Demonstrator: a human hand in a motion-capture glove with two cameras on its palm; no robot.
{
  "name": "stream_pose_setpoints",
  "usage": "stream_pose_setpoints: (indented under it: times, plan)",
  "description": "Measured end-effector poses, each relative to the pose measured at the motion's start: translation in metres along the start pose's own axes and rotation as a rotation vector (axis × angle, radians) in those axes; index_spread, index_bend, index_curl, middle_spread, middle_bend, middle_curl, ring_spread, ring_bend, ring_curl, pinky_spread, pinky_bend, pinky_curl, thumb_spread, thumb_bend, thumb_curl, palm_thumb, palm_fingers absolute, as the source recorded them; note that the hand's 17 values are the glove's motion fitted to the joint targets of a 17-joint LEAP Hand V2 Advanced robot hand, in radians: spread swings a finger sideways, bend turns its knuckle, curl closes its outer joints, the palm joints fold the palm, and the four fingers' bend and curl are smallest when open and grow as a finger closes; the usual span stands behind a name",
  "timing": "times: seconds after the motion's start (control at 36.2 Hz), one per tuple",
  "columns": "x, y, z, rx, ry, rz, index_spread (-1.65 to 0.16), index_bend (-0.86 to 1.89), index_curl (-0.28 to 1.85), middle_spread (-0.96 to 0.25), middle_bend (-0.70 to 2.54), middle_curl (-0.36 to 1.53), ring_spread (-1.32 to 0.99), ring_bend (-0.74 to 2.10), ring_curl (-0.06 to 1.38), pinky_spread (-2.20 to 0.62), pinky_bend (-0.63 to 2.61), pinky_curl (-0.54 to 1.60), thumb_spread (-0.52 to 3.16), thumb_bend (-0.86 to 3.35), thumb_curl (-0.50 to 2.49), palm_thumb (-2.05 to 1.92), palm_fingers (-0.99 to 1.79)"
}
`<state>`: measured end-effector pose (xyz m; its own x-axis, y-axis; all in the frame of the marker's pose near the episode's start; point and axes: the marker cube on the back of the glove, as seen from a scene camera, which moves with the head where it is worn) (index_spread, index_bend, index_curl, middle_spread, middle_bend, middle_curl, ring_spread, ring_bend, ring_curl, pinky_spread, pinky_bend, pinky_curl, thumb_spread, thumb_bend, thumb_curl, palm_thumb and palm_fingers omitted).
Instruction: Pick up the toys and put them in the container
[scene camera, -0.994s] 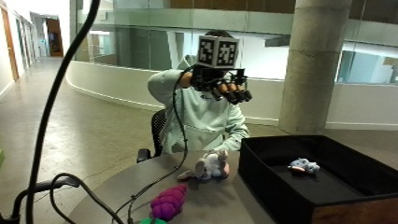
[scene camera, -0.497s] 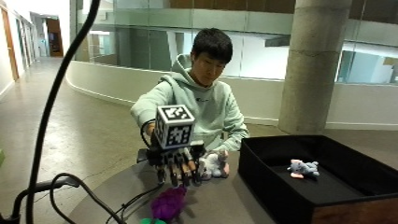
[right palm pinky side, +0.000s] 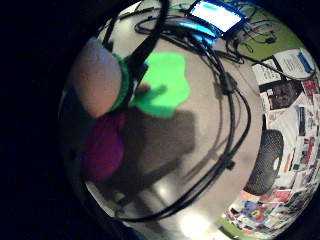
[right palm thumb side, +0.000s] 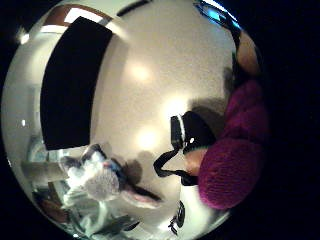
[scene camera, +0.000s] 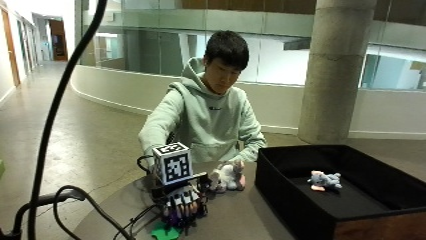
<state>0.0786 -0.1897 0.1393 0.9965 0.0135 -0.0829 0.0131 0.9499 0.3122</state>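
Outside view: gloved right hand (scene camera: 181, 204) presses down on purple toy (right palm thumb side: 235, 170).

Three toys: grey one (scene camera: 324, 180), white one (scene camera: 226, 177), purple one (right palm thumb side: 235, 165); one container (scene camera: 279, 172)

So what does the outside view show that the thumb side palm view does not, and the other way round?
Only the outside view shows the person, the gloved right hand from above, the small grey toy lying in the black container, and a green piece on the table. Only the thumb side palm view shows the purple knitted toy close to the palm. Both show the grey and white plush toy and the container.
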Motion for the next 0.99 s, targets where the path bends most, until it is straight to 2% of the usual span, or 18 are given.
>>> stream_pose_setpoints:
  times: [0.11,0.19,0.36,0.5,0.64,0.77,0.99]
  plan:
    - [-0.014,0.007,-0.002,0.078,0.034,-0.016,-0.25,0.47,0.47,-0.15,0.62,0.50,-0.24,0.67,0.36,-0.11,0.58,0.35,1.21,0.19,0.46,0.53,1.18]
    - [-0.025,0.009,-0.004,0.024,0.079,-0.019,-0.24,0.57,0.54,-0.16,0.74,0.56,-0.27,0.85,0.44,-0.14,0.66,0.39,1.11,0.16,0.50,0.54,1.40]
    - [-0.055,0.010,-0.024,-0.237,0.116,-0.031,-0.23,0.73,0.64,-0.18,0.97,0.65,-0.29,1.09,0.54,-0.19,0.74,0.45,0.99,0.14,0.56,0.56,1.39]
    - [-0.100,-0.002,-0.086,-0.287,0.131,-0.098,-0.21,0.84,0.70,-0.18,1.08,0.70,-0.29,1.20,0.59,-0.22,0.81,0.49,0.94,0.11,0.60,0.55,1.32]
    - [-0.169,-0.015,-0.153,-0.194,0.069,-0.169,-0.19,0.90,0.74,-0.17,1.16,0.73,-0.29,1.28,0.62,-0.24,0.87,0.53,0.90,0.09,0.64,0.54,1.25]
    - [-0.244,-0.035,-0.198,0.007,-0.107,-0.255,-0.17,0.95,0.78,-0.17,1.21,0.75,-0.28,1.32,0.63,-0.25,0.91,0.56,0.87,0.08,0.68,0.54,1.21]
    - [-0.339,-0.081,-0.205,0.250,-0.368,-0.321,-0.16,0.94,0.80,-0.16,1.23,0.76,-0.27,1.33,0.63,-0.26,0.98,0.60,0.84,0.05,0.74,0.52,1.10]
